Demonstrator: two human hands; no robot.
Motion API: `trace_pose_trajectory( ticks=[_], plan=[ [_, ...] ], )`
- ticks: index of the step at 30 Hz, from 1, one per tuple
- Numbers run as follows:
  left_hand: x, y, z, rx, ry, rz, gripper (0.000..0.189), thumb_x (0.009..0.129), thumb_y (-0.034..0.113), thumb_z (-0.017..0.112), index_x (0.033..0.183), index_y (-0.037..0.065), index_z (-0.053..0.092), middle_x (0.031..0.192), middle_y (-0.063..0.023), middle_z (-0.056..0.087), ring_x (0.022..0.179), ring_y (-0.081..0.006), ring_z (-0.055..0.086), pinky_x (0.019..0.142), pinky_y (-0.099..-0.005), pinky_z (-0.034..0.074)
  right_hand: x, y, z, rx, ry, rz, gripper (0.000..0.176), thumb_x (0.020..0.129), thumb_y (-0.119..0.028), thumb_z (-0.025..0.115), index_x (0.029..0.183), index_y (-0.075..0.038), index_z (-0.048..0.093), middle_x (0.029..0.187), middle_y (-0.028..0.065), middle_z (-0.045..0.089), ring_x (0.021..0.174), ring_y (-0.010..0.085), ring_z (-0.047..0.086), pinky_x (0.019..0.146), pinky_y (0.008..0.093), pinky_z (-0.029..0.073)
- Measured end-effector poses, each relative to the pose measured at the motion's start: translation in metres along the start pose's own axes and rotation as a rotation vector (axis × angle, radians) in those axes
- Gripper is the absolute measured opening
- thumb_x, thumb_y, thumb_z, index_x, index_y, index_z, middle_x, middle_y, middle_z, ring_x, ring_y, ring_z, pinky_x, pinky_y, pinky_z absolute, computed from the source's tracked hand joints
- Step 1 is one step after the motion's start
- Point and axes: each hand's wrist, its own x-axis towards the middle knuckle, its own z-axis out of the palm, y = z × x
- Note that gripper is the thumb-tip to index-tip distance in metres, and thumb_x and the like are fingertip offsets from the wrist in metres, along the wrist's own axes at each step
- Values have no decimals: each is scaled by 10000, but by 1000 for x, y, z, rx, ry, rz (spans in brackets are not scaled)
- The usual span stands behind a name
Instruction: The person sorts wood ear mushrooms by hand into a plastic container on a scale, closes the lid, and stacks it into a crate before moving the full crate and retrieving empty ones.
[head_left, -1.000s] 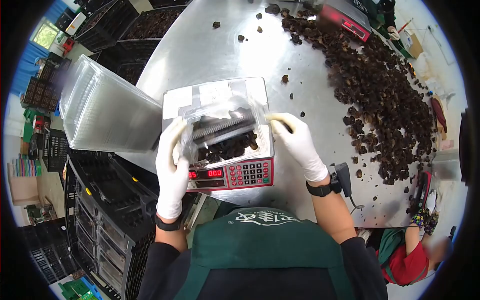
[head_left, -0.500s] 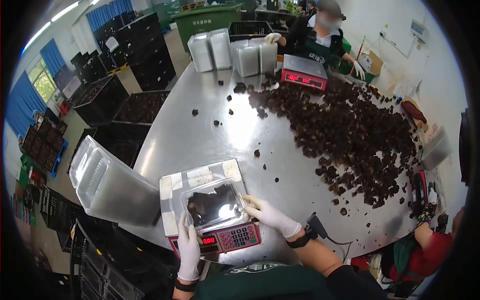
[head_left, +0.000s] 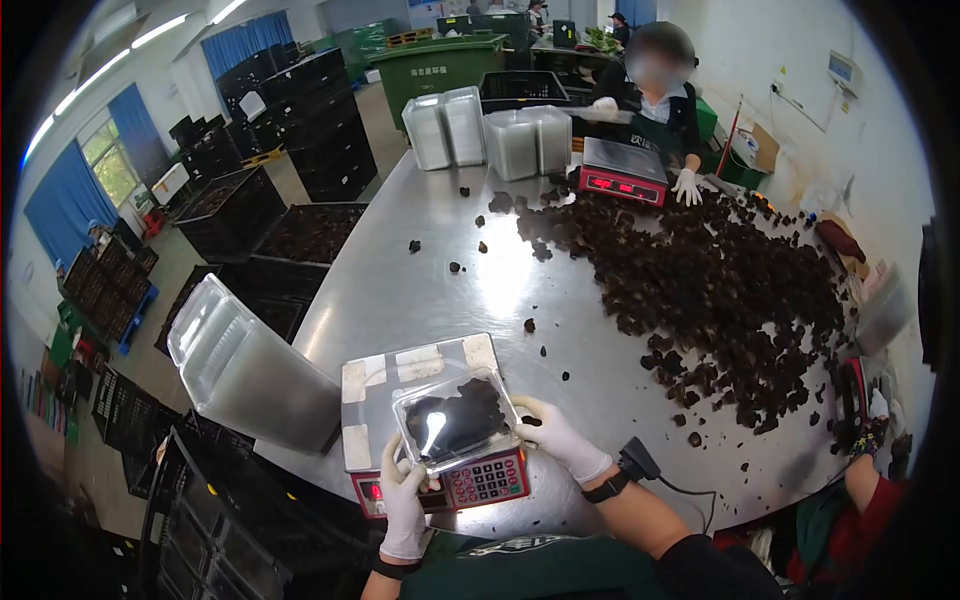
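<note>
A clear plastic box with dark, crinkled pieces inside is held over the front right part of a scale. My left hand, in a white glove, grips the box's lower left corner. At its right edge, my right hand, also gloved, has its fingers closed on the rim. The scale's keypad shows below the box, and my left hand partly covers the display. To the left leans a tall stack of clear plastic boxes.
A large heap of dark pieces spreads over the metal table. Across it, a co-worker stands by a red scale and upright box stacks. Another person's sleeve is at right. A black cable lies near my right wrist.
The box has tilted and moved toward me relative to the scale, still between both hands. The co-worker's hand has come beside the red scale, and the other hand holds something flat. The view has shifted.
</note>
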Motion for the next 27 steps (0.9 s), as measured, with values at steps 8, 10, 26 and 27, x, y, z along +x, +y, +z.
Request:
trace_pose_trajectory(
  ticks=[8,10,26,27],
  plan=[
    [-57,22,10,-5,-21,-81,716,905,-24,558,1530,44,215,798,-79,637,619,-121,589,618,-254,508,-42,-19,-4,95,25,73,544,823,-10,597,1364,9,546,784,-21,591,601,31,493,511,189,357],
    [-75,21,-13,49,-158,18,737,925,32,538,1564,78,173,1098,-78,616,810,-107,587,697,-224,482,-50,-32,1,102,-9,66,561,793,0,587,1352,22,555,720,-21,569,552,38,473,483,190,339],
    [-272,164,-152,287,879,381,631,861,220,694,1429,131,432,1158,-61,556,1023,-151,569,834,-305,518,-42,-49,70,21,-573,11,517,969,-287,618,1334,65,515,717,39,559,534,61,426,493,185,328],
    [-283,171,-169,235,974,363,642,864,249,693,1435,146,420,1139,-66,555,997,-164,579,810,-317,532,-43,-47,66,24,-564,44,489,977,-258,596,1332,67,515,716,41,559,534,65,428,497,188,333]
  ],
)
